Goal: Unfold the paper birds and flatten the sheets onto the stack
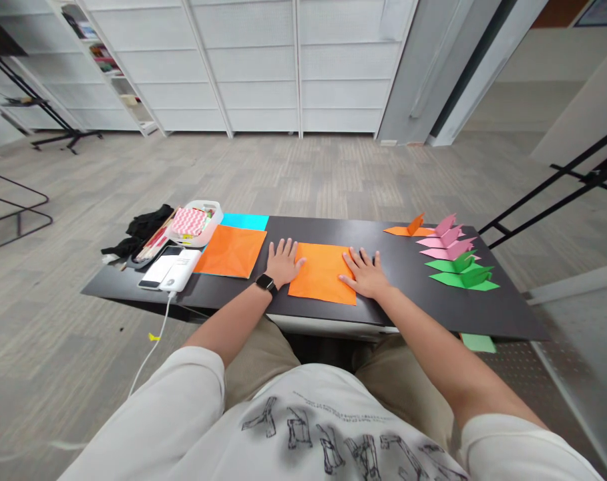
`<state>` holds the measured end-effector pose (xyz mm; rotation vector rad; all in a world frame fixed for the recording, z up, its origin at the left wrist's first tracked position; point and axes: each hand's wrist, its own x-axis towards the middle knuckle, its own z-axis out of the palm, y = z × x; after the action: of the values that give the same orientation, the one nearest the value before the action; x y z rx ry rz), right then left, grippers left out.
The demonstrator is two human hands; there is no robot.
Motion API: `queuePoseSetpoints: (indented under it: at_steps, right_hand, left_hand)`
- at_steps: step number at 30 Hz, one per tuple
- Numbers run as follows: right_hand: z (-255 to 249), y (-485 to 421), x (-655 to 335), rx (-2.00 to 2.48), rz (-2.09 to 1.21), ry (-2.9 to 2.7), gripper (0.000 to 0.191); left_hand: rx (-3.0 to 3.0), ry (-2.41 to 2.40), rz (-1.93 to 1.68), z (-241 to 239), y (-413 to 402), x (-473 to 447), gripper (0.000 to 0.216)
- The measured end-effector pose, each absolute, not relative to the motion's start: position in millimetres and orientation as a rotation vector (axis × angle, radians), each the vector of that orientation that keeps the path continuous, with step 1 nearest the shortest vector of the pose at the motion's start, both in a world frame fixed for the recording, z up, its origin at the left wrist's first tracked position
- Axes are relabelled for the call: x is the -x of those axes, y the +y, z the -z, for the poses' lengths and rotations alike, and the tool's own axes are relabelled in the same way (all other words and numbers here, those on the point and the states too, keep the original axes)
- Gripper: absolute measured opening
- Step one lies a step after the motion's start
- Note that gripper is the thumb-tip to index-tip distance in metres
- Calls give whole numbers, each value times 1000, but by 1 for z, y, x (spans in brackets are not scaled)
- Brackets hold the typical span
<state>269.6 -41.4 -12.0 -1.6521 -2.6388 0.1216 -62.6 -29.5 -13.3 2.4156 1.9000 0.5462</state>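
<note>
A square sheet of orange paper (321,274) lies flat on the dark table in front of me. My left hand (283,262) rests palm down at its left edge, fingers spread, with a black smartwatch (266,284) on the wrist. At the right edge, my right hand (366,272) lies flat with fingers apart, its fingertips and thumb touching the paper. Left of my left hand is a stack of orange paper (233,251), with blue paper (246,221) showing behind it.
Folded paper figures stand at the right: orange (413,227), pink (448,239) and green (463,270). At the left are a white basket (214,224), a phone (161,267), a white power bank (180,270) with a cable, and black cloth (143,230). Green paper (478,343) sticks out below the table's front edge.
</note>
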Motion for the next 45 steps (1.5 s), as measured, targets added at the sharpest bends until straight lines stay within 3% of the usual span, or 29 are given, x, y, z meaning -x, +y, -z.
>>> queuePoseSetpoints:
  at_steps: [3, 8, 15, 19, 22, 25, 31, 38, 45]
  right_hand:
    - [14, -41, -269, 1655, -122, -2632, 85]
    - [17, -40, -270, 1662, -124, -2627, 84]
    - [10, -43, -268, 1695, -124, -2653, 87]
    - [10, -42, -268, 1687, -105, -2653, 87]
    - [12, -42, -268, 1678, -86, -2657, 86]
    - [12, -42, -268, 1667, -70, -2658, 83]
    - [10, -41, -269, 1692, -88, -2676, 83]
    - [5, -36, -276, 1671, -224, -2592, 76]
    - [2, -54, -299, 1493, -115, -2430, 69]
  left_hand:
    - [-2424, 1912, -625, 2, -35, 62, 70]
    - [-2782, 1193, -342, 0, -70, 44, 70]
    - [-2702, 1407, -314, 7, -91, 77, 66]
    - [-2647, 1578, -326, -10, -103, 97, 71]
    - [-2710, 1449, -318, -28, -114, 96, 71]
    - [-2754, 1174, -310, -38, -121, 86, 58]
    - [-2764, 1113, -265, -31, -123, 77, 24]
    - [-2830, 1101, -299, -24, -124, 76, 22]
    - [-2842, 1226, -463, -34, -123, 79, 27]
